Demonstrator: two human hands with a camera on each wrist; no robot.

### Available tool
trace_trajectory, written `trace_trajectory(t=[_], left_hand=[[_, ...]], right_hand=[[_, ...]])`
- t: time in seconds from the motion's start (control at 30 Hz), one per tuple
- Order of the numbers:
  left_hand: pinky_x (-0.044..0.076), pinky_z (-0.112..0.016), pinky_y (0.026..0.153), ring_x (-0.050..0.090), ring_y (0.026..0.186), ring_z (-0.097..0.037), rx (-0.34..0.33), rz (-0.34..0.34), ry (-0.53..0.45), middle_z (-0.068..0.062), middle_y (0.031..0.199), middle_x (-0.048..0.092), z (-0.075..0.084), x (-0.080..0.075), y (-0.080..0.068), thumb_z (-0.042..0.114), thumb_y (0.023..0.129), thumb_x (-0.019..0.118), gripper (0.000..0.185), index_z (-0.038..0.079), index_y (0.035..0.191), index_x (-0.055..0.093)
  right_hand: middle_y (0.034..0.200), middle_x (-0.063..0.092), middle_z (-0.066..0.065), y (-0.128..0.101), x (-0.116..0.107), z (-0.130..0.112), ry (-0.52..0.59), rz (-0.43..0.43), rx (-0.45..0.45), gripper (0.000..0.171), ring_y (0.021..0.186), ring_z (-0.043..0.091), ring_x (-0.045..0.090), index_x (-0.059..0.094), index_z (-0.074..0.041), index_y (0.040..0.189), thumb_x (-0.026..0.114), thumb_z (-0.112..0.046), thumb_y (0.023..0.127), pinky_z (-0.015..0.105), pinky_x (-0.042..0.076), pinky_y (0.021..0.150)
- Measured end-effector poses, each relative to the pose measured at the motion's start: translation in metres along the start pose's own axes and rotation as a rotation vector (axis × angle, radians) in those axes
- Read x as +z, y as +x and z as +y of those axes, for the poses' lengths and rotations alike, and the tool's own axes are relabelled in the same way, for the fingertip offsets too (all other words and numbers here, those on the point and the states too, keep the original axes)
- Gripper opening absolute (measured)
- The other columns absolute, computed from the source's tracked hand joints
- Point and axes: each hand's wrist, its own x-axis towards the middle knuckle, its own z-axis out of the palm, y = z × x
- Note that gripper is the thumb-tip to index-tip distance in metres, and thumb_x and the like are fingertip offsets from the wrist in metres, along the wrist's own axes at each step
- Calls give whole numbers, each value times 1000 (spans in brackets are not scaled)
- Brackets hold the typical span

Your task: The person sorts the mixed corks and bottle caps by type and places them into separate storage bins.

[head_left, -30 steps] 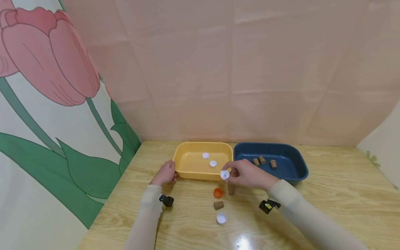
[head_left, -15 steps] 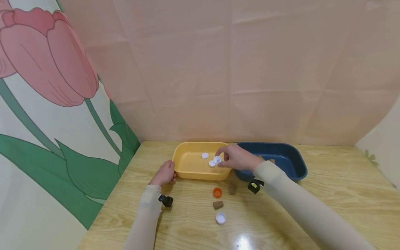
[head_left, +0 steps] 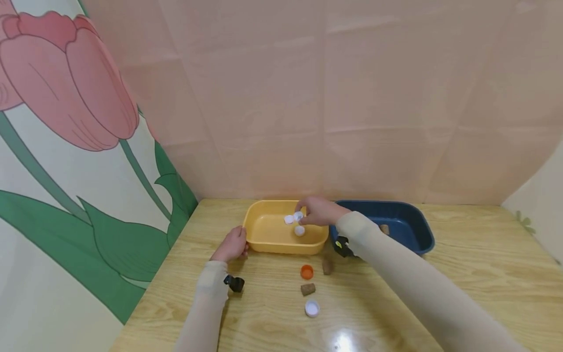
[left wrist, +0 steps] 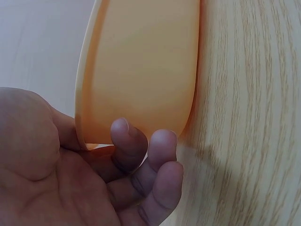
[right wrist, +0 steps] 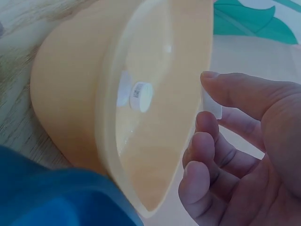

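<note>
At the left end of the yellow bin point(head_left: 281, 248), my left hand point(head_left: 231, 244) grips the wall. The left wrist view has its fingers point(left wrist: 162, 147) curled against the outside, with the thumb partly hidden behind the rim. Over the bin's right side, my right hand point(head_left: 322, 211) pinches a white bottle cap point(head_left: 298, 215) between thumb and fingers. Close up, that cap point(right wrist: 211, 102) is mostly covered by the fingertips. Two more white caps, one farther back point(head_left: 288, 219) and one nearer point(head_left: 299, 231), lie on the bin floor.
Right of the yellow bin stands a dark blue bin point(head_left: 406, 230); a cork point(head_left: 384, 229) shows in it, the rest partly hidden by the right arm. On the wooden table lie an orange cap point(head_left: 307, 272), two corks point(head_left: 308, 289) and a white cap point(head_left: 312, 308).
My right hand has carried the white cap from the yellow bin's front edge back and left, over the bin. The left hand has stayed on the bin's left end.
</note>
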Motion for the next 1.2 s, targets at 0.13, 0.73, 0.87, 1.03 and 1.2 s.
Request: trace_trajectory(t=[0.13, 0.73, 0.87, 1.03, 1.2], left_hand=[[56, -37, 62, 54, 60, -21, 0, 0, -12, -6, 73, 48, -1, 0, 0, 23, 111, 23, 39, -4, 116, 51], [55, -36, 61, 54, 60, -20, -8, 4, -15, -6, 72, 48, -1, 1, 2, 23, 111, 23, 41, -6, 120, 49], [56, -37, 62, 54, 61, -20, -10, -1, -21, -6, 73, 48, -2, 1, 2, 23, 111, 23, 41, -6, 123, 48], [56, -36, 63, 55, 62, -21, -21, -4, -15, -6, 74, 48, -3, 0, 1, 24, 111, 22, 41, -6, 124, 47], [55, -36, 62, 55, 61, -20, -11, -3, -12, -5, 72, 48, -3, 0, 1, 24, 111, 22, 41, -6, 120, 49]], right_hand=[[90, 65, 1, 13, 4, 0, -21, -24, 14, 32, 70, 15, 55, 69, -8, 119, 75, -21, 91, 28, 46, 62], [111, 65, 6, 42, 15, -11, -114, -97, 64, 29, 81, 19, 59, 68, -13, 119, 73, -21, 92, 32, 49, 70], [122, 61, 7, 43, 18, -16, -89, -129, 96, 32, 83, 19, 57, 66, -14, 125, 71, -20, 93, 32, 50, 68], [123, 60, 9, 45, 23, -19, -85, -185, 169, 36, 72, 18, 57, 64, -17, 130, 69, -21, 95, 31, 49, 57], [122, 64, 6, 47, 27, -20, -120, -194, 158, 35, 78, 17, 57, 65, -15, 128, 71, -19, 94, 29, 49, 59]])
